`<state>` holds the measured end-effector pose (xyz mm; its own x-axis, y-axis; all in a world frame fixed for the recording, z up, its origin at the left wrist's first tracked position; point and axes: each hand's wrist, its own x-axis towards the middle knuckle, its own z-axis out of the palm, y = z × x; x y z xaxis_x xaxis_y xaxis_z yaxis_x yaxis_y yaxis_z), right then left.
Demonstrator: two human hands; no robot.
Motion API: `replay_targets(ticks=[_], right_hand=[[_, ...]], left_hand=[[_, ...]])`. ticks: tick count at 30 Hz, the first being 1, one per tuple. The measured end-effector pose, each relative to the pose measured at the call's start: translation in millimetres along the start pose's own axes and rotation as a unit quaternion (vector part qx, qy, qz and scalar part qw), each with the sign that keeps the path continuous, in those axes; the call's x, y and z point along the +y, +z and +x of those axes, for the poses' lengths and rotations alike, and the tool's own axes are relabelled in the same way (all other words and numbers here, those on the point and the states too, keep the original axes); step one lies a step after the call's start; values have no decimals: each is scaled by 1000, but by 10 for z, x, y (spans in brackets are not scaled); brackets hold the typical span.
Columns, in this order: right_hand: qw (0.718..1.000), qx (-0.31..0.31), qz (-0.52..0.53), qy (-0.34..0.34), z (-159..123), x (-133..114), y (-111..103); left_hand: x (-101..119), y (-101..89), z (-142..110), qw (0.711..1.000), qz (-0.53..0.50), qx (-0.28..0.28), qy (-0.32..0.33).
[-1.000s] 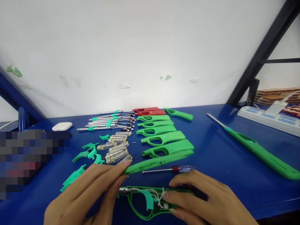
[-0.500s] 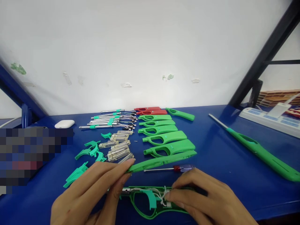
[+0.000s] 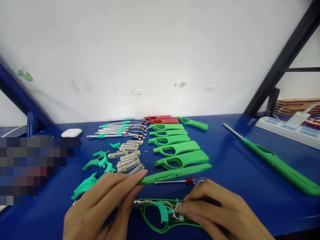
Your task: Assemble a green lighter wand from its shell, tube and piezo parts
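My left hand (image 3: pixel 107 206) pinches one end of a loose green lighter shell half (image 3: pixel 175 174) and holds it tilted above the table. Below it lies an opened green lighter (image 3: pixel 160 228), its inside facing up, with a metal tube, white wires (image 3: pixel 171 206) and a teal trigger (image 3: pixel 161 213) in it. My right hand (image 3: pixel 215 210) grips this lighter at the handle, thumb and fingertips closed by the wires and a small white part. The fingers partly hide the handle's inside. Behind that hand lies a screwdriver (image 3: pixel 190 180).
Clear fuel tanks (image 3: pixel 128 163), teal triggers (image 3: pixel 85 185) and wired metal tubes (image 3: pixel 110 135) lie at left. Green shells (image 3: pixel 182 160) and red shells (image 3: pixel 162 121) line the middle. A whole green lighter (image 3: pixel 280 163) and a power strip (image 3: pixel 287 128) are at right.
The view has shifted slightly to the left. My left hand and the loose shell half appear a little further right; my right hand stays at the opened lighter's handle.
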<state>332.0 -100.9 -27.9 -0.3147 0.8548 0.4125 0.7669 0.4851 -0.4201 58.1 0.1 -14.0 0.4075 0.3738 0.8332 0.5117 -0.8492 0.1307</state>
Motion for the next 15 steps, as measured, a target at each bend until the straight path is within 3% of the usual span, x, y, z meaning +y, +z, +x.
replay_targets(ticks=[15], right_hand=[[997, 56, -39, -45, 97, -50, -22]], left_hand=[[15, -7, 17, 1000, 9, 1, 12]])
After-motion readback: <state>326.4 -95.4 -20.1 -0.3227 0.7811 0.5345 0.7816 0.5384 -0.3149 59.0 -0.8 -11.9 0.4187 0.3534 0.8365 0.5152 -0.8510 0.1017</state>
